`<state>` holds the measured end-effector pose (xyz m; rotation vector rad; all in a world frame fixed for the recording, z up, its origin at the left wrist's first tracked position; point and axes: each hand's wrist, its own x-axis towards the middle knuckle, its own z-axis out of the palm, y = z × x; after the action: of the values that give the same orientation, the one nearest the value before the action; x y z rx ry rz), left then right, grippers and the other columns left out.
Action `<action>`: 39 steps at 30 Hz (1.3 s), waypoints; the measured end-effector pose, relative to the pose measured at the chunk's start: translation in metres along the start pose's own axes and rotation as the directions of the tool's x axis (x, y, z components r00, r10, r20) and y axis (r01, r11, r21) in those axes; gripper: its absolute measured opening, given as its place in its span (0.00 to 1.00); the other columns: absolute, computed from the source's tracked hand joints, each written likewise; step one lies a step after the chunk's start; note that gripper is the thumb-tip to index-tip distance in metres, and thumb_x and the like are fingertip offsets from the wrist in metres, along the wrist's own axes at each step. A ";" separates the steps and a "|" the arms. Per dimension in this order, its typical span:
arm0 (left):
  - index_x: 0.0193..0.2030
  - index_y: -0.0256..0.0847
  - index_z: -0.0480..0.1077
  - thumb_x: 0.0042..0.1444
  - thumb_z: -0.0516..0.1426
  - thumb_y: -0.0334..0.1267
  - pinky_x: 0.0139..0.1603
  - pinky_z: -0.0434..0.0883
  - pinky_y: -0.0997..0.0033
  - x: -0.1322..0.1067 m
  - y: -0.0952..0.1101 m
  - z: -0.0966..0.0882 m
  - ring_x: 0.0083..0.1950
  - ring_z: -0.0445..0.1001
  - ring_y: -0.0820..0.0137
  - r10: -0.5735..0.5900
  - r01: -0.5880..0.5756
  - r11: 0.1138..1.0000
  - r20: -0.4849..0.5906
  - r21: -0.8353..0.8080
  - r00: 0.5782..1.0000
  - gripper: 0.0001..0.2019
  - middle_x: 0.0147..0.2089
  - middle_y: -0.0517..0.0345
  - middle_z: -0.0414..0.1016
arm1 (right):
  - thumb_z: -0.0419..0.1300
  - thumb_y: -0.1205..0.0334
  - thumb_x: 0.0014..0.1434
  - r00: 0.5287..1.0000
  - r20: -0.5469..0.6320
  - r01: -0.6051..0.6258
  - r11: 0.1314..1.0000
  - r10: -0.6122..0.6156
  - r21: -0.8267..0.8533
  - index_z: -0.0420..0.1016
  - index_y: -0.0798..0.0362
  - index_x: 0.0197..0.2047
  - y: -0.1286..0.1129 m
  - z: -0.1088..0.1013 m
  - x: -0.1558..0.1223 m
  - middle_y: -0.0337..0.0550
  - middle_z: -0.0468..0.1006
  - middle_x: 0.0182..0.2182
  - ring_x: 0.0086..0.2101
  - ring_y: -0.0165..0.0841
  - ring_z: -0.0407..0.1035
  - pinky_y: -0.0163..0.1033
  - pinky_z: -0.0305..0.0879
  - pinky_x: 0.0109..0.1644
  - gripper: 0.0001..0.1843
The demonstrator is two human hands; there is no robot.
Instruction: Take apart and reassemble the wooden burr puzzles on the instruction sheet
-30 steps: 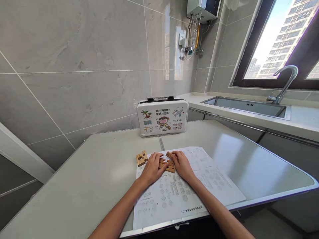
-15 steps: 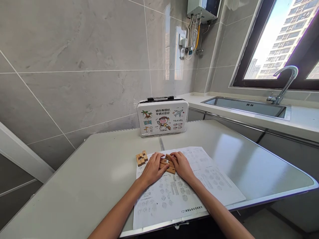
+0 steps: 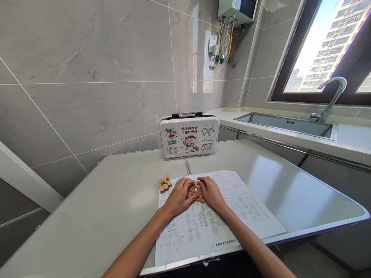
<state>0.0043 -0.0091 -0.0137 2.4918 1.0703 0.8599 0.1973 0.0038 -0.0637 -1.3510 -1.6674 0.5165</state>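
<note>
My left hand [image 3: 177, 197] and my right hand [image 3: 212, 193] press together from both sides on a few wooden puzzle pieces [image 3: 196, 192], fingers curled over them. The pieces rest on a printed instruction sheet [image 3: 214, 216] spread on the grey table [image 3: 101, 216]. A small cluster of joined wooden blocks [image 3: 164, 183] sits just left of my left hand, at the sheet's top corner.
A white cartoon-printed carry case [image 3: 189, 136] stands upright at the table's back edge against the tiled wall. To the right lies a steel sink [image 3: 286, 123] with a curved tap [image 3: 332, 96] under a window. The sheet overhangs the table's near edge.
Both hands have closed in toward each other, and the wooden pieces between them have been pushed closer together, now mostly covered by my fingers.
</note>
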 end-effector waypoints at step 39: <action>0.55 0.44 0.67 0.64 0.57 0.43 0.64 0.65 0.44 0.002 -0.024 0.013 0.56 0.73 0.52 -0.131 0.246 0.883 -0.292 0.400 0.947 0.14 0.55 0.48 0.76 | 0.52 0.62 0.66 0.997 -0.065 0.050 0.999 -0.048 0.022 0.70 0.52 0.52 -0.002 0.004 -0.005 0.51 0.77 0.49 0.51 0.43 0.73 0.53 0.70 0.58 0.13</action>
<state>0.0003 0.0086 -0.0349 2.5979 1.7349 0.9952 0.1930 -0.0002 -0.0660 -1.2929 -1.6327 0.4584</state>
